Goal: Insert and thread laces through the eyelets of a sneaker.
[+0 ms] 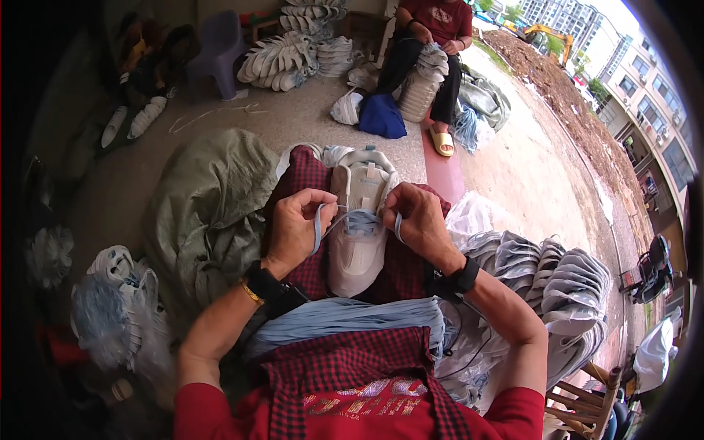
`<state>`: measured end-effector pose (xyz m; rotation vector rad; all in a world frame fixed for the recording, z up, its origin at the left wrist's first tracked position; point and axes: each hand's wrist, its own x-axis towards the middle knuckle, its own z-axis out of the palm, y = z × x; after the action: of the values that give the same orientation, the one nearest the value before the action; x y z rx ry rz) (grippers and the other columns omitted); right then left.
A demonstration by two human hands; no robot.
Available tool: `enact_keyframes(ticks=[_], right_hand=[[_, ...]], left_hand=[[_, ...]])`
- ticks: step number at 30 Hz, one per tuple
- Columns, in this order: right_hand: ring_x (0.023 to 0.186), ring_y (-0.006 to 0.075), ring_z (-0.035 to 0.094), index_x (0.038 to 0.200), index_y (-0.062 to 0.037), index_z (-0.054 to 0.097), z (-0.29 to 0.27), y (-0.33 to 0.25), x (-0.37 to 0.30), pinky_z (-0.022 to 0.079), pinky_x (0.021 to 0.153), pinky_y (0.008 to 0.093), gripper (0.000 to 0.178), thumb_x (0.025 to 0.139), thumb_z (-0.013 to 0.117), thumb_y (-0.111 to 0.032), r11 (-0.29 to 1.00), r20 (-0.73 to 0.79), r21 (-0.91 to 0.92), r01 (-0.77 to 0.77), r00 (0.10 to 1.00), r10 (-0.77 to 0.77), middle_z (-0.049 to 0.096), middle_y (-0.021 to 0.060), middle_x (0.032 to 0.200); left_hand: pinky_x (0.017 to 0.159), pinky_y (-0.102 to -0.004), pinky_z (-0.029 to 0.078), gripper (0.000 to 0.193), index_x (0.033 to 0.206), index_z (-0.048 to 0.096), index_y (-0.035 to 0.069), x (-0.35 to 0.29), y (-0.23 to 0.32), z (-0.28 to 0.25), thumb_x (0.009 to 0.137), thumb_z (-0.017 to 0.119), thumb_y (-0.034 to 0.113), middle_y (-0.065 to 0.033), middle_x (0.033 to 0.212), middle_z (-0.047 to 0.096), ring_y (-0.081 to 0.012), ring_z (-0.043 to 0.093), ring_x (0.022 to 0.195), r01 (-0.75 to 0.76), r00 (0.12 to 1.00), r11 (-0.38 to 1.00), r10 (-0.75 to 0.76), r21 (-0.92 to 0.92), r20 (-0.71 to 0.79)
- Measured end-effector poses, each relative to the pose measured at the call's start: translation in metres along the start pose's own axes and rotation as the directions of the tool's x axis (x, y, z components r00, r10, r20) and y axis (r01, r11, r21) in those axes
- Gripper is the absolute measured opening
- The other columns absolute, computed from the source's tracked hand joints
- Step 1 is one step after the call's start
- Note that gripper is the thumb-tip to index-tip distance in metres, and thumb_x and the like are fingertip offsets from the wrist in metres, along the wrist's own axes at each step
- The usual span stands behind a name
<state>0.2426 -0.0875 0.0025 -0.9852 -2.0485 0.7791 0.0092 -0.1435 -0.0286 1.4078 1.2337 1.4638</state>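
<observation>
- Your L hand (295,229): closed in a pinch, thumb to forefinger, on the blue lace (360,224); a loop of it hangs just below those fingers.
- Your R hand (421,226): also pinched closed, w/ the lace running by the fingertips & a loop hanging under the palm; exact grip pt partly hidden.
- The pale shoe (356,258) is btwn your hands, over your lap, toe twd you, heel away.
- Done, afaict: lace is in at the lower rows, toe side of your fingers, w/ an end out to each hand.
- Left, prob.: the upper rows, beyond your fingertips twd the heel; no lace seen crossing there, & no knot. Roughly mid-job, I'd judge; can't count holes.
- Bundle of spare laces (352,321): on your lap, nearer you than both hands.
- Stacked shoe uppers (577,287): out past your R hand, to its right; can't tell if any are laced.
- Green sack (209,209): left of your L hand, near it. Clear bag (117,323) w/ pale & blue bits: farther left, nearer you.
- Co-worker (440,20): well beyond your R hand, seated, both hands at other uppers.
</observation>
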Motion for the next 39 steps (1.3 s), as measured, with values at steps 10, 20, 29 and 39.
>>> enact_keyframes(ticks=[10,20,29,39], right_hand=[[0.071,0.0274,0.068,0.093,-0.0022,0.063,-0.042,-0.028,0.021,0.051,0.062,0.0342,0.015,0.083,0.058,0.008,0.904,0.159,-0.317,0.288,0.956,-0.248,0.067,0.0131,0.083],[0.072,0.0339,0.066,0.090,-0.0028,0.061,0.018,-0.031,0.059,0.051,0.066,0.0426,0.016,0.075,0.064,0.003,0.879,0.273,-0.228,0.418,0.894,-0.355,0.063,0.0150,0.075],[0.075,0.0372,0.067,0.086,-0.0023,0.061,0.021,-0.035,0.054,0.051,0.067,0.0443,0.012,0.075,0.064,0.002,0.943,0.259,-0.179,0.279,0.939,-0.229,0.065,0.0181,0.077],[0.077,0.0389,0.065,0.091,-0.0048,0.057,0.028,-0.033,0.055,0.049,0.066,0.0467,0.014,0.078,0.062,-0.003,0.942,0.271,-0.215,0.257,0.943,-0.195,0.064,0.0172,0.078]], left_hand=[[0.063,-0.0216,0.050,0.009,0.099,0.068,-0.002,-0.004,-0.001,0.005,0.091,0.069,0.002,-0.0014,0.083,0.069,-0.0039,0.061,0.072,-0.147,0.987,0.986,0.152,0.079,-0.057],[0.063,-0.0229,0.050,0.008,0.094,0.066,0.000,0.000,-0.008,0.009,0.087,0.068,-0.005,-0.0020,0.083,0.068,-0.0049,0.061,0.072,-0.257,0.956,0.953,0.275,0.158,-0.105],[0.065,-0.0254,0.053,0.013,0.096,0.065,0.000,0.003,-0.010,0.012,0.084,0.071,-0.004,-0.0056,0.082,0.069,-0.0080,0.065,0.073,-0.187,0.976,0.967,0.202,0.173,-0.077],[0.065,-0.0270,0.055,0.026,0.098,0.061,0.000,0.020,0.004,-0.004,0.079,0.078,0.000,-0.0081,0.080,0.072,-0.0116,0.069,0.072,-0.028,0.999,0.981,0.021,0.190,0.041]])
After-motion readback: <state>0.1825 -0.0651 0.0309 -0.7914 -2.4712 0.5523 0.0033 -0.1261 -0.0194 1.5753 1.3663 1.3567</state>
